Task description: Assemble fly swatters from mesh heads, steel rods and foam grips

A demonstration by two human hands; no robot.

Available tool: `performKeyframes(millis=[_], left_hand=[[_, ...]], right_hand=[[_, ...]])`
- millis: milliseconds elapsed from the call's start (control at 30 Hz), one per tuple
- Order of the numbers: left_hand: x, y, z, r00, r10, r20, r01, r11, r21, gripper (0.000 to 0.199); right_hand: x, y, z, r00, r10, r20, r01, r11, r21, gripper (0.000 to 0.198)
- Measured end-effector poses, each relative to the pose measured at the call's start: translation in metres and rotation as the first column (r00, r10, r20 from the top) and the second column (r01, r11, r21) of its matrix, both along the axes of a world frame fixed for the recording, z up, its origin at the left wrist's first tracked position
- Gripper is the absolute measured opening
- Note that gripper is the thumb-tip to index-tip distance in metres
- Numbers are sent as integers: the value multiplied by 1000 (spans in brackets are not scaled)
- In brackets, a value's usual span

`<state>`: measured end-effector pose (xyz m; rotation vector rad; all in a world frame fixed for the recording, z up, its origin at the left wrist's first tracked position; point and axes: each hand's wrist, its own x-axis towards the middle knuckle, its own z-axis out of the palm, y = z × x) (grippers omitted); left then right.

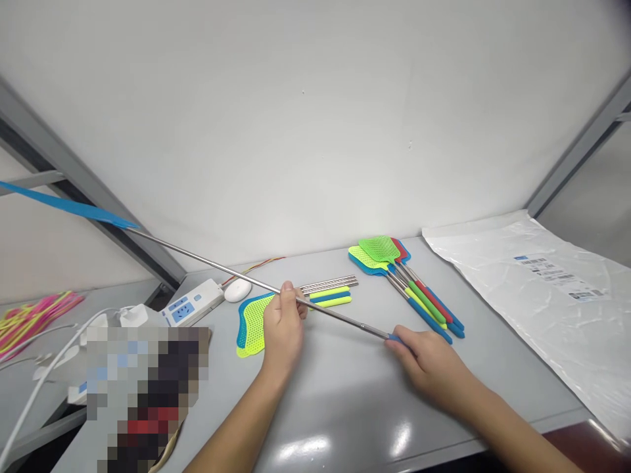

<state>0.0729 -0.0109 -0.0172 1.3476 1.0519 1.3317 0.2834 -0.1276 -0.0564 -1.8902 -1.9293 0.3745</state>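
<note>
Grey tabletop (345, 394): bag (522, 315) label (557, 276) illegible, both hands (284, 322) (434, 368) holding a blue swatter (217, 265).

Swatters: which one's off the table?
The blue swatter slanting up to the left, its head reaching the picture's left edge. The others, in the left pile and right bunch, lie on the table.

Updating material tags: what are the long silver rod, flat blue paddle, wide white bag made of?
Long silver rod: polished metal, perhaps steel; bright highlight along it.
Flat blue paddle: probably matte plastic; even colour, little shine.
Wide white bag: likely glossy plastic film; creases catch light.
</note>
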Motion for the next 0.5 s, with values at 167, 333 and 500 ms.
performKeyframes(millis=[167, 333, 500], left_hand=[[16, -17, -7, 986, -92, -139, 87, 995, -37, 47], [38, -39, -18, 866, -416, -276, 402, 909, -110, 51], [29, -34, -23, 848, -444, -289, 441, 894, -78, 52]], right_hand=[[-6, 1, 1, 1000, -7, -28, 6, 1000, -29, 37], [-15, -1, 1, 991, 13, -132, -18, 999, -42, 37], [-12, -1, 2, 993, 31, -117, -34, 999, -24, 34]])
